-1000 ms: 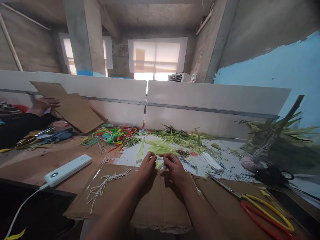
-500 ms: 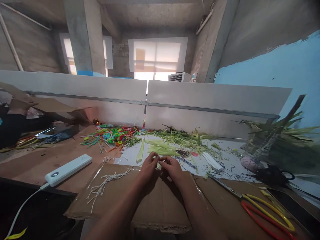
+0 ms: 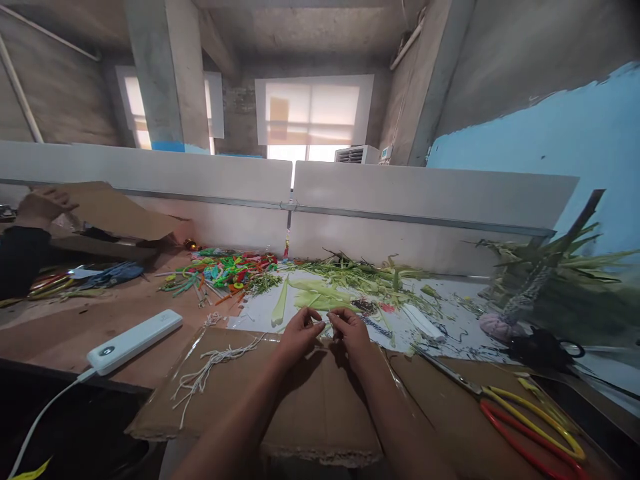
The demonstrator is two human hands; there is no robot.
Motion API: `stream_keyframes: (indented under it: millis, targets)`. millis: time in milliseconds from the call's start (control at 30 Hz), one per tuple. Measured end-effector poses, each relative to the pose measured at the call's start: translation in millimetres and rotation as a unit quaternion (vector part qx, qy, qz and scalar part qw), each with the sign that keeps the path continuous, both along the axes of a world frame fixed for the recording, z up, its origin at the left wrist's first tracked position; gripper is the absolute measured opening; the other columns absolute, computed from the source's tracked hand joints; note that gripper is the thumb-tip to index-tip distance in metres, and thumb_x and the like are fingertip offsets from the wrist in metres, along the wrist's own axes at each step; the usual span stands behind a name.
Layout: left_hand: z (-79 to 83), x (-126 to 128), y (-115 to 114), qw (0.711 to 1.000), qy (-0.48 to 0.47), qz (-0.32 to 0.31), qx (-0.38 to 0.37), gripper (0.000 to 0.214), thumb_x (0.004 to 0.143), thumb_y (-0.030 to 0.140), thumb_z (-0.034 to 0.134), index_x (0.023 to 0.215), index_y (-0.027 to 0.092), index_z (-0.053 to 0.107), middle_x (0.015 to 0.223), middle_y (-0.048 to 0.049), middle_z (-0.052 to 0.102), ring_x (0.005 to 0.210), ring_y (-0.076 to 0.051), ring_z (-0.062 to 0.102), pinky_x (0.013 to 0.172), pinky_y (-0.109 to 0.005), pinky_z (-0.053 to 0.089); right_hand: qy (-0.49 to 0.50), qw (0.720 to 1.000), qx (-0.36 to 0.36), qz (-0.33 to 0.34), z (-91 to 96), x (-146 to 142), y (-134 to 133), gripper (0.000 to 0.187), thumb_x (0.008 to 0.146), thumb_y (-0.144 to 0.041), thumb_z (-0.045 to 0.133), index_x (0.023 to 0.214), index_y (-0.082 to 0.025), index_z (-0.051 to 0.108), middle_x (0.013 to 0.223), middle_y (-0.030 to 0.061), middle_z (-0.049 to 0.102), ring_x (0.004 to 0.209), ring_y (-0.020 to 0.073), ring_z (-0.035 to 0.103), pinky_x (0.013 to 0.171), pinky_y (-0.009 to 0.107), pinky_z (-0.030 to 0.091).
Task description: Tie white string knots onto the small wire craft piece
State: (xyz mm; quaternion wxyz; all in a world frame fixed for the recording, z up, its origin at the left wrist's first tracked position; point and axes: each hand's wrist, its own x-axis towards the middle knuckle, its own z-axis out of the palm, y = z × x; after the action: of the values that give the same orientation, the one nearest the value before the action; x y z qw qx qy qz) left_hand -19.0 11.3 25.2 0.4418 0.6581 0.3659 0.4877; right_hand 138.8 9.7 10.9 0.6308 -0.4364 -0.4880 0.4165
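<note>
My left hand [image 3: 299, 333] and my right hand [image 3: 351, 332] meet over the far edge of a brown cardboard sheet [image 3: 280, 407]. Both pinch a thin white string [image 3: 323, 324] stretched between their fingertips. Just beyond them lie pale green leaf strips [image 3: 320, 296] on a white sheet. A bundle of white strings [image 3: 210, 365] rests on the cardboard to the left of my left hand.
A white power bank [image 3: 134, 340] with a cable lies at the left. Colourful plastic bits [image 3: 225, 268] sit further back. Yellow and red scissors [image 3: 530, 417] lie at the right, black scissors [image 3: 545, 348] beyond. Another person's hand [image 3: 43, 203] holds cardboard at far left. A white partition [image 3: 430, 200] backs the table.
My hands have drawn slightly apart, with the string now taut between them. The other person's cardboard at the left was lowered flat, then lifted again a little.
</note>
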Motion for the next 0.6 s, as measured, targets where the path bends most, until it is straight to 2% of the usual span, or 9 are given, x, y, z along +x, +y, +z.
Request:
stream_keyframes:
  millis: [133,433,500,600]
  targets:
    - [0.5,-0.1,1.4,1.000,0.012,-0.003,0.009,0.036,0.079,0.057,0.066,0.074,0.022,0.058,0.066,0.0022,0.052,0.063,-0.015,0.048,0.058,-0.025,0.036,0.015,1.000,0.001,-0.016,0.3,0.1,0.8,0.051,0.061,-0.064,0.082,0.080,-0.020,0.065,0.043,-0.0091,0.045,0.035,0.0107,0.038,0.037,0.023,0.032]
    - [3.3,-1.6,1.5,0.998,0.047,-0.002,0.037,0.049,0.088,0.063,0.052,0.063,0.021,0.060,0.066,-0.0011,0.058,0.073,-0.021,0.055,0.073,-0.031,0.042,0.022,0.999,0.020,-0.039,5.2,-3.6,-7.5,0.044,0.070,-0.060,0.079,0.083,-0.020,0.065,0.043,-0.0099,0.041,0.037,0.0100,0.031,0.040,0.024,0.024]
    - [1.7,-0.9,0.9,0.998,0.049,-0.004,0.041,0.048,0.089,0.061,0.052,0.066,0.021,0.062,0.070,-0.0018,0.061,0.075,-0.022,0.057,0.074,-0.031,0.043,0.020,0.999,0.017,-0.039,5.4,-3.8,-7.1,0.044,0.070,-0.060,0.079,0.083,-0.021,0.065,0.045,-0.0104,0.040,0.037,0.0092,0.028,0.040,0.024,0.021]
    - [1.2,0.0,-1.9,0.998,0.048,-0.001,0.045,0.035,0.091,0.054,0.056,0.084,0.022,0.069,0.080,-0.0022,0.066,0.077,-0.020,0.060,0.072,-0.029,0.045,0.015,0.999,0.016,-0.038,4.5,-3.3,-5.4,0.043,0.068,-0.059,0.080,0.082,-0.021,0.066,0.049,-0.0102,0.039,0.039,0.0085,0.026,0.041,0.025,0.019]
